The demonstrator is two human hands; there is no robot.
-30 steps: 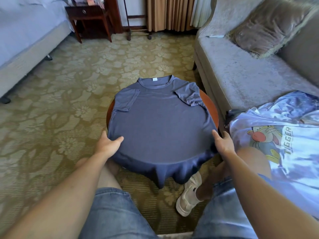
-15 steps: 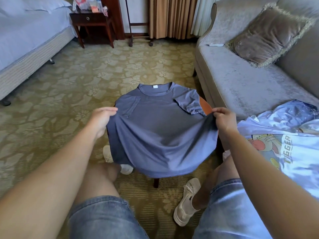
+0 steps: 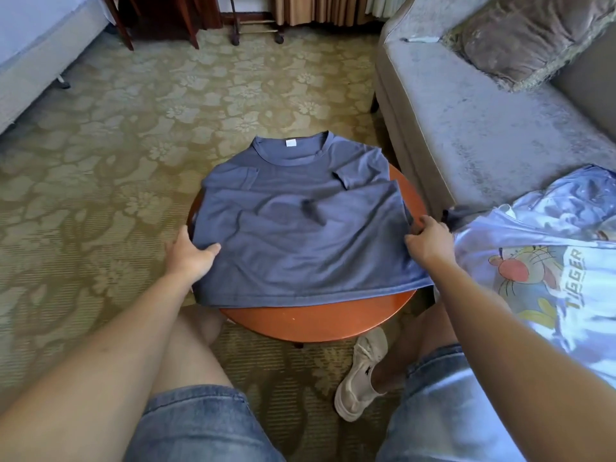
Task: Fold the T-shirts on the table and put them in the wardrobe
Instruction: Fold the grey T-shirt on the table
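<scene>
1. The grey-blue T-shirt (image 3: 300,235) lies spread on the round table (image 3: 320,320) in front of me, collar at the far side with its white label showing, hem at the near side.
2. Both short sleeves are folded inward onto the chest, one at far left and one at far right.
3. My left hand (image 3: 188,253) grips the shirt's left edge about midway down. The thumb lies on top of the cloth, and the fingers go under the edge, out of sight.
4. My right hand (image 3: 430,240) is curled round the shirt's right edge, bunching the cloth there in a pinch.
5. The cloth between my hands is loosely wrinkled, with a dark shadowed crease near the middle.
6. The hem rests on the tabletop, and a bare strip of red-brown wood shows along the near rim.
7. A printed T-shirt (image 3: 533,261), pale with a cartoon figure and lettering, lies to my right beside my right forearm, on the near end of the sofa (image 3: 466,128).
8. A brown cushion (image 3: 520,38) rests at the sofa's far end.
9. The table stands on a patterned carpet (image 3: 133,145), and a bed (image 3: 33,61) edges the far left.
10. My knees in denim shorts frame the near side, and one pale shoe (image 3: 360,375) shows below the table's right part.
</scene>
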